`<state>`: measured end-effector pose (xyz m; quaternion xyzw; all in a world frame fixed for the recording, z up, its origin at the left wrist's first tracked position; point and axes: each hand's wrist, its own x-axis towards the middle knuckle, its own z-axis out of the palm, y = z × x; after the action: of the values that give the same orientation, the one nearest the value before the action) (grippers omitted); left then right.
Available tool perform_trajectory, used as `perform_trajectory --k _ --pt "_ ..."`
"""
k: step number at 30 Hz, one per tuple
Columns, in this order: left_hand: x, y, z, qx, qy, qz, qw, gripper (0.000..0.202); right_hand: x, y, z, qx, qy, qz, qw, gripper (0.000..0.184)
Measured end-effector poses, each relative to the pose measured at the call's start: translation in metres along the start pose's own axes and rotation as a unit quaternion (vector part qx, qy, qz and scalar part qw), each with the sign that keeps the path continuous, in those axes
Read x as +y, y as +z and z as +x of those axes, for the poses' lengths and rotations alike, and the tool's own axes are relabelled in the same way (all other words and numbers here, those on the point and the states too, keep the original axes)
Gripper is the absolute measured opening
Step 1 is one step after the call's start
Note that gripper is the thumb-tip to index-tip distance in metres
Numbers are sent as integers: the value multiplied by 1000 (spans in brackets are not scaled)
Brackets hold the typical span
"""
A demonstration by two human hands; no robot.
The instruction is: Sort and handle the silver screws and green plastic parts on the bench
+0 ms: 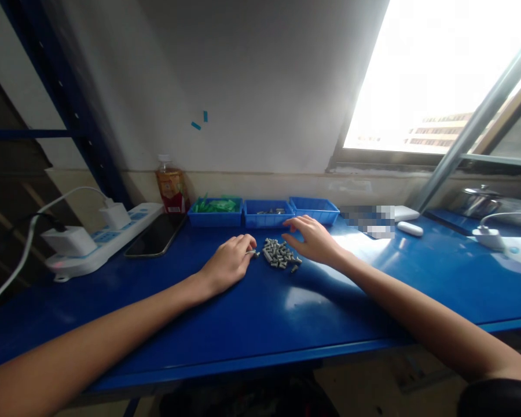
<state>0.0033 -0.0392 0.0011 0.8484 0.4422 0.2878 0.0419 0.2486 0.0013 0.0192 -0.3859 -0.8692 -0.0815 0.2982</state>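
A pile of small grey metal cylindrical pieces lies on the blue tabletop between my hands. Left of the pile, my left hand rests low on the table with its fingers curled together. A thin pale sliver shows by its fingertips beside a small metal piece; what the fingers hold is too small to name. Over the pile's right side, my right hand is open, thumb and fingers apart, with nothing visible in it. Behind the pile stands a blue bin with some metal pieces inside.
Beside that bin are a bin of green pieces and another blue bin. A phone, power strip and drink bottle are at left. A white case and charger lie right. The table's front edge is near.
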Motion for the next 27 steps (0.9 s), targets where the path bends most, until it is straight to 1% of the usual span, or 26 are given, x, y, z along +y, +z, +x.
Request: perform_trajectory --k 2,5,7,9,12,15,18,20,24,27 --pt "1 0 0 5 -7 -72 997 11 -15 -1 -1 -2 -48 19 999 26" --pt "9 0 -1 9 -3 -167 986 14 -33 0 -4 -12 -122 32 992 27" --pt "14 1 -3 10 5 -206 978 15 -41 2 -7 -15 -161 43 986 23" --pt "18 0 -5 9 10 -224 975 15 -45 4 -8 -7 -182 53 982 18" --pt "19 -2 -5 9 10 -213 977 15 -47 5 -9 6 -182 56 982 16" --pt "17 -5 -6 6 19 -175 984 14 -47 5 -8 17 -158 53 986 18" --pt "15 -5 -7 8 69 -132 989 23 -46 6 -8 30 -133 52 989 22" --pt "13 -4 -8 17 95 -106 990 27 -46 8 -8 29 -134 51 989 25" --pt "13 -3 -7 24 77 -78 994 14 -48 9 -9 22 -142 51 988 27" --pt "15 -5 -6 16 73 -72 995 16 -49 8 -10 38 -120 53 991 21"
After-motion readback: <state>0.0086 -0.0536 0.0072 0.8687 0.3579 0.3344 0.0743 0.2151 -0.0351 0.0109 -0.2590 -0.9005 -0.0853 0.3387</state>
